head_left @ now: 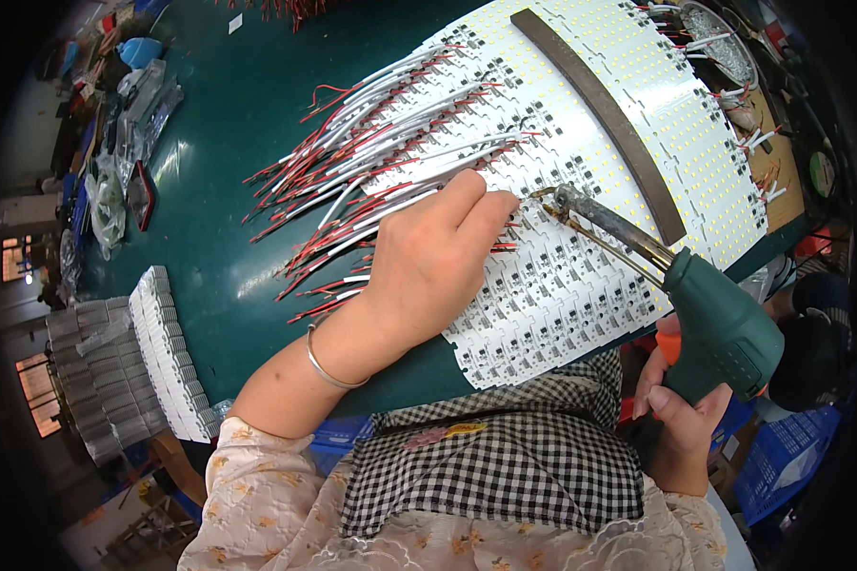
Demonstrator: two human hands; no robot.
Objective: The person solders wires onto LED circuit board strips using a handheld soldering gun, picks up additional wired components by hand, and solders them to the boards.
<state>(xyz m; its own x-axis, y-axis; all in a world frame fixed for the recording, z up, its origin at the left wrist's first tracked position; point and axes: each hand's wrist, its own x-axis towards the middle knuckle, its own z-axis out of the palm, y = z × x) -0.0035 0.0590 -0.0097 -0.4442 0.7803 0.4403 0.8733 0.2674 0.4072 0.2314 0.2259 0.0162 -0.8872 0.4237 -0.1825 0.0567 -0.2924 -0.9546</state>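
One soldering gun (pixel 705 324), clenched in the right hand's (pixel 681 414) grip, points its long axis up-left toward the left hand's (pixel 438 257) fingertips.

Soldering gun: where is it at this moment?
In the head view, the green soldering gun is at the right, gripped by the right hand, its tip on the white LED board panel beside the left hand's fingertips.
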